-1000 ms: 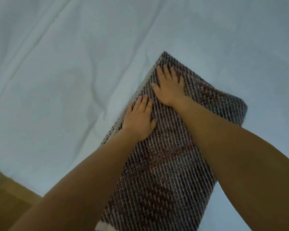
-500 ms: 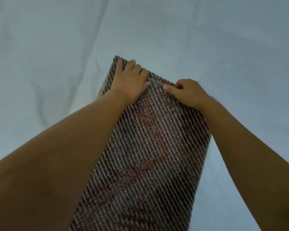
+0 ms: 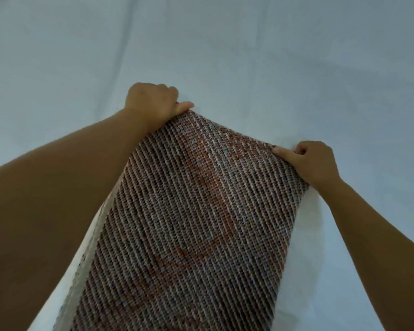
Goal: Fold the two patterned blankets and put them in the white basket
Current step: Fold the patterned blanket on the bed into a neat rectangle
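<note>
Woven in tight diagonal ribs of brown, grey and cream, with a rust-orange motif winding through the middle, the patterned blanket (image 3: 201, 223) lies folded into a long narrow strip. It runs from the near edge of the view, at the bottom centre, away toward the far middle of the scene. A pale cream border (image 3: 98, 225) shows along its left side, where the layers of the fold are stacked.

The left hand (image 3: 153, 103) grips the far left corner. Its fingers are curled under the cloth and the thumb (image 3: 183, 107) is pressed flat on top of the weave. The right hand (image 3: 313, 163) holds the far right corner the same way, with the fingers bunched into a fist round the edge and the thumb (image 3: 282, 152) pointing in along the fabric. The far edge of the blanket stretches between the two hands, slanting from far left to nearer right — whether it is lifted off the surface there I cannot tell.

Both bare forearms reach in from the near corners, the left one (image 3: 46, 211) large and close to the camera, the right one (image 3: 373, 240) coming in along the right side.

Under and around everything spreads a pale bluish-white sheet (image 3: 249, 44), softly creased, filling the view out to its far, left and right edges.
</note>
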`<state>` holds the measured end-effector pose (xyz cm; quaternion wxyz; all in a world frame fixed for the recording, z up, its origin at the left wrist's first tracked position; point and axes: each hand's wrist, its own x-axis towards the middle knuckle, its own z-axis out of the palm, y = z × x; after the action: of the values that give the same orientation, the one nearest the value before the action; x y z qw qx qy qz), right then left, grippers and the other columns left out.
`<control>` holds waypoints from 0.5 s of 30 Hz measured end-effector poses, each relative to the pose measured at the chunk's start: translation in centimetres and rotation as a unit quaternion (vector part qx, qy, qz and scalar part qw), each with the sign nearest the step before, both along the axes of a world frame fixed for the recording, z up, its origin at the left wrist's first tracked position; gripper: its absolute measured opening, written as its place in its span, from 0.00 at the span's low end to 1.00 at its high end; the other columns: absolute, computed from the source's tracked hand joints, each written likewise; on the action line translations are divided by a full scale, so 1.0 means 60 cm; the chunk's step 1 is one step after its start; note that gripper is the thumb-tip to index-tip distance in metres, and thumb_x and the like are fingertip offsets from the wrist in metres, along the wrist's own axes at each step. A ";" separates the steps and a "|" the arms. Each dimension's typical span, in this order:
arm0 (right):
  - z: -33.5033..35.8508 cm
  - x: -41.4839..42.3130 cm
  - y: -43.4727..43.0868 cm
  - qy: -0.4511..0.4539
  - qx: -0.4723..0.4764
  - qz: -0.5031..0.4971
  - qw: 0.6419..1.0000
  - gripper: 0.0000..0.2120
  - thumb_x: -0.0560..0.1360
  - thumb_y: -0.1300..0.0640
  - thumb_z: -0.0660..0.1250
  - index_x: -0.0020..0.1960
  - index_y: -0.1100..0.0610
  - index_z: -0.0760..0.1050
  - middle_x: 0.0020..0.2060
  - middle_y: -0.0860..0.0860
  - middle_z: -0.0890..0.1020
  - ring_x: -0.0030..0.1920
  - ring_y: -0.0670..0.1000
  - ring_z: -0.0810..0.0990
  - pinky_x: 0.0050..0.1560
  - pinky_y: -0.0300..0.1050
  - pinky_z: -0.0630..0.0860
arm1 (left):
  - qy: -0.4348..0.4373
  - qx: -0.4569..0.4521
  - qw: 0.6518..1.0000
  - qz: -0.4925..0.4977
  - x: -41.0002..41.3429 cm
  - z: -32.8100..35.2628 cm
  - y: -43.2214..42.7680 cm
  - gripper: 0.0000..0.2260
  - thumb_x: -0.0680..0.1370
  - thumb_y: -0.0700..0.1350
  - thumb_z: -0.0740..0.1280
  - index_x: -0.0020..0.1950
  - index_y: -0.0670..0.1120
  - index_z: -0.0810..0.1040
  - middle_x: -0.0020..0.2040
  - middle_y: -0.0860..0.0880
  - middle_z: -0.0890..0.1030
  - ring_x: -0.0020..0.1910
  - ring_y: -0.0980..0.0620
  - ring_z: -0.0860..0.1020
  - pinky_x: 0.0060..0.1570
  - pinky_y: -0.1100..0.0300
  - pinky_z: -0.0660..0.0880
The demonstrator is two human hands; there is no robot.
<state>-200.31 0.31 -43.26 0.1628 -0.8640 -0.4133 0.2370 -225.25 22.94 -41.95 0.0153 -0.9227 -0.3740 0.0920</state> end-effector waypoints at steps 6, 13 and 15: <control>-0.066 -0.034 -0.008 -0.079 0.008 -0.076 0.994 0.26 0.67 0.31 0.62 0.36 0.55 0.68 0.29 0.48 0.73 0.31 0.51 0.71 0.32 0.44 0.65 | 0.000 0.008 0.997 0.073 0.013 -0.077 -0.046 0.24 0.79 0.59 0.49 0.56 0.40 0.72 0.52 0.40 0.77 0.51 0.41 0.74 0.52 0.47 0.66; -0.012 -0.206 0.044 -0.139 0.127 0.011 0.982 0.22 0.78 0.55 0.55 0.69 0.62 0.65 0.68 0.61 0.70 0.69 0.61 0.65 0.72 0.59 0.50 | -0.179 -0.002 0.977 0.114 0.032 -0.047 -0.153 0.21 0.80 0.44 0.53 0.73 0.44 0.61 0.75 0.43 0.61 0.75 0.42 0.54 0.69 0.39 0.42; -0.023 -0.286 0.039 -0.091 0.096 0.118 0.984 0.23 0.79 0.56 0.53 0.73 0.60 0.60 0.73 0.57 0.63 0.74 0.57 0.57 0.72 0.55 0.39 | -0.140 -0.061 0.985 0.076 0.002 -0.059 -0.219 0.22 0.81 0.48 0.51 0.76 0.46 0.55 0.77 0.47 0.55 0.76 0.47 0.48 0.70 0.44 0.39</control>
<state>-217.45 2.66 -44.62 0.1770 -0.8076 -0.5463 0.1340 -225.10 9.82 -45.48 -0.1002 -0.8946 -0.4352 -0.0150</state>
